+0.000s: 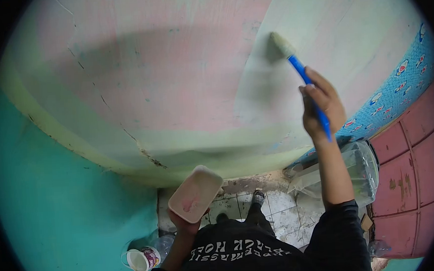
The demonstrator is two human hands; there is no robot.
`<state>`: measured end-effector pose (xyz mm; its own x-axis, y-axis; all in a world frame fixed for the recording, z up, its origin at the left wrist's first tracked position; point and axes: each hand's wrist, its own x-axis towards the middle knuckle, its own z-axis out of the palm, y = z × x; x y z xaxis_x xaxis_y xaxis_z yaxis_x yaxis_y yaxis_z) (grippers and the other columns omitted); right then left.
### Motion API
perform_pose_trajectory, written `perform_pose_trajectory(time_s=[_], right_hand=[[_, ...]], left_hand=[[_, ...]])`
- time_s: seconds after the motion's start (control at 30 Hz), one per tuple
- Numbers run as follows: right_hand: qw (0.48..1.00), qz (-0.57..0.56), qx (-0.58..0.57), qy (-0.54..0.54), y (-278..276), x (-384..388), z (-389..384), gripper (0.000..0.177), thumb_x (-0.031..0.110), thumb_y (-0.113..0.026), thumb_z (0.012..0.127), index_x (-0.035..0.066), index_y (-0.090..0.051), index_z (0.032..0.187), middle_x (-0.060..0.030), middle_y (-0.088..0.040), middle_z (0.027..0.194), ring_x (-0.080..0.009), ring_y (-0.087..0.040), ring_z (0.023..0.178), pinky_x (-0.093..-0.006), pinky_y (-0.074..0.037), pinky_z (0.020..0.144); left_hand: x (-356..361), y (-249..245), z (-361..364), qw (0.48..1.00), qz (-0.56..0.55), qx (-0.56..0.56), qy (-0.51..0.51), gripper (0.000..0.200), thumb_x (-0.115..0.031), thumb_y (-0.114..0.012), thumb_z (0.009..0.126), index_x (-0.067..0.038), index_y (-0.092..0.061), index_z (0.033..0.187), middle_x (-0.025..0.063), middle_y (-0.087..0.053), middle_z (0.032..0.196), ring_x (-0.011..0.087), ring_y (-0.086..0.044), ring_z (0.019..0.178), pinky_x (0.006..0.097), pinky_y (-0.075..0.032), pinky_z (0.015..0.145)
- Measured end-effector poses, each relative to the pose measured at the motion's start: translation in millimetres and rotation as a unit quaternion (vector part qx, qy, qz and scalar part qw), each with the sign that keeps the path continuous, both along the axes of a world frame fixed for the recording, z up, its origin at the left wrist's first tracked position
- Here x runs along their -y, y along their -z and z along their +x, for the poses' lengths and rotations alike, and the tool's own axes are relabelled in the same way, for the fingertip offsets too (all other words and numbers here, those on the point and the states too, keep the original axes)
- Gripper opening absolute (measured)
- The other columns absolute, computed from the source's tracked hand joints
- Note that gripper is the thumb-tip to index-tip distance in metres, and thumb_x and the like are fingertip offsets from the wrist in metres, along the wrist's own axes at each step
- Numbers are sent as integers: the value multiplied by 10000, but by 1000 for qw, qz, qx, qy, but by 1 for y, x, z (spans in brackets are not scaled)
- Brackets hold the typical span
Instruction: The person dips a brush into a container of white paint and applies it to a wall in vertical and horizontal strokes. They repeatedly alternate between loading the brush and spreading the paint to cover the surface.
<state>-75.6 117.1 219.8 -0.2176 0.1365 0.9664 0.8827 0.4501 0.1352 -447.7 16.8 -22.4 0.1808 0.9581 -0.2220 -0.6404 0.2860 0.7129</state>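
Note:
My right hand (pixel 324 101) grips the blue handle of a paintbrush (pixel 300 67), its pale bristles up against the wall (pixel 189 82). That wall shows pink streaks under pale green-white paint, with a lighter band near the brush. Low in front of my body, my left hand (pixel 185 224) supports a white plastic tub (pixel 203 186) from below and the side. A pinkish smear of paint lies in the tub's bottom. The fingers under the tub are mostly hidden.
A teal wall (pixel 56 195) meets the painted one at the left. A paint bucket (pixel 143 259) stands on the floor at lower left. Clear plastic covers a container (pixel 361 171) at right, beside a pink-red panelled door (pixel 413 173). Underfoot are white, stained tiles (pixel 284 221).

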Motion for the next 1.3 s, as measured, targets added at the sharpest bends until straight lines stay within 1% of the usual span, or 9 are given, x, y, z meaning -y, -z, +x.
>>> perform_pose_trajectory(time_s=[0.23, 0.37, 0.5, 0.53, 0.63, 0.8, 1.07, 1.17, 1.3], right_hand=[[963, -246, 34, -105, 214, 4, -34, 188, 20, -749, 813, 52, -720, 996, -220, -694, 1222, -411, -706, 1113, -442, -611, 943], [921, -372, 61, -98, 263, 15, -42, 347, 0, -740, 804, 88, -723, 1139, -192, -678, 1254, -385, -682, 1168, -422, -606, 925], [932, -342, 40, -116, 179, 5, -26, 380, -20, -720, 790, 98, -719, 1151, -175, -687, 1235, -376, -693, 1136, -421, -609, 917], [940, -319, 26, -115, 151, -2, -15, 396, -18, -728, 781, 98, -725, 1160, -174, -688, 1246, -372, -698, 1127, -420, -611, 909], [975, -199, 38, -91, 56, 0, -11, 320, -17, -742, 765, 57, -763, 1076, -207, -703, 1202, -384, -708, 1105, -414, -611, 911], [998, -40, 10, -57, 67, -5, -23, 261, -12, -815, 742, 10, -776, 999, -240, -712, 1193, -393, -719, 1108, -442, -609, 944], [911, -398, 25, -109, 244, 18, -49, 426, -25, -724, 767, 86, -707, 1177, -192, -672, 1272, -390, -665, 1200, -432, -588, 972], [899, -416, 34, -129, 215, 13, -43, 433, -33, -717, 774, 92, -689, 1188, -170, -681, 1241, -365, -663, 1196, -432, -581, 966], [923, -355, 25, -149, 65, -1, 7, 310, -16, -701, 840, 76, -710, 1136, -179, -702, 1234, -365, -678, 1170, -439, -577, 967]], left_hand=[[-4, -6, 3, 985, -40, 165, -28, 1028, -115, -1013, 617, -31, -424, 1455, 130, -582, 1383, 287, -630, 1249, 472, -586, 994], [-11, 23, -13, 999, -44, 16, -13, 988, -73, -973, 648, -51, -429, 1473, 147, -576, 1392, 338, -627, 1253, 540, -615, 950], [-13, 6, -5, 999, -9, 38, -19, 869, -114, -879, 746, -58, -431, 1489, 153, -569, 1405, 371, -626, 1256, 580, -639, 893], [-16, 5, -6, 988, -46, 145, -6, 798, -183, -836, 806, -62, -439, 1489, 152, -567, 1414, 378, -628, 1255, 583, -644, 880], [-21, 20, -4, 990, -12, 139, 2, 679, -421, -657, 928, -82, -469, 1486, 155, -558, 1443, 414, -637, 1239, 619, -646, 834], [-26, 30, -8, 974, -93, 207, -12, 725, -609, -430, 974, -106, -491, 1492, 171, -541, 1471, 471, -634, 1219, 676, -630, 813], [-28, 39, -22, 966, -82, 246, -10, 759, -640, -448, 937, -140, -488, 1506, 178, -539, 1463, 508, -612, 1225, 715, -603, 823], [-26, 34, -17, 963, -77, 257, -17, 742, -637, -446, 942, -143, -497, 1494, 175, -547, 1449, 491, -620, 1214, 687, -613, 826], [-29, 43, -13, 972, -72, 223, -6, 745, -649, -448, 927, -146, -514, 1473, 174, -566, 1426, 473, -643, 1173, 648, -632, 798]])
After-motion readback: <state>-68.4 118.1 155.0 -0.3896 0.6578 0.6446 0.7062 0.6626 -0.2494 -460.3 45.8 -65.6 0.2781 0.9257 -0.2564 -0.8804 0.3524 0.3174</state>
